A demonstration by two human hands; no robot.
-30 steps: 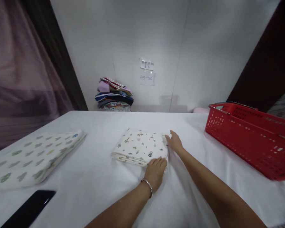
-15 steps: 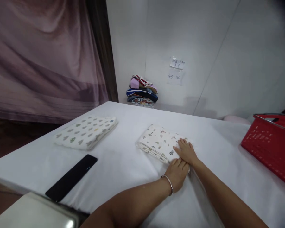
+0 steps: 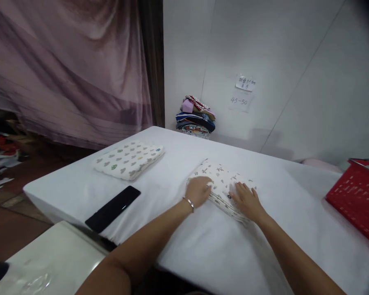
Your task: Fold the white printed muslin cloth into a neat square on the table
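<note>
Left hand point(image 3: 199, 191) is resting curled over the near-left edge of the folded cloth point(image 3: 222, 175), its grip too blurred to tell; apart from it, the right hand point(image 3: 247, 201) is lying on the right side, fingers spread. Light, flat pressure should be helping the layers lie even. Beneath, the white desk point(image 3: 175, 162) is carrying the cloth; beyond, stacked fabrics point(image 3: 196, 119) are standing.

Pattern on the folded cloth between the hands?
Folded cloth: small, scattered, greyish motifs on white; head view.
</note>
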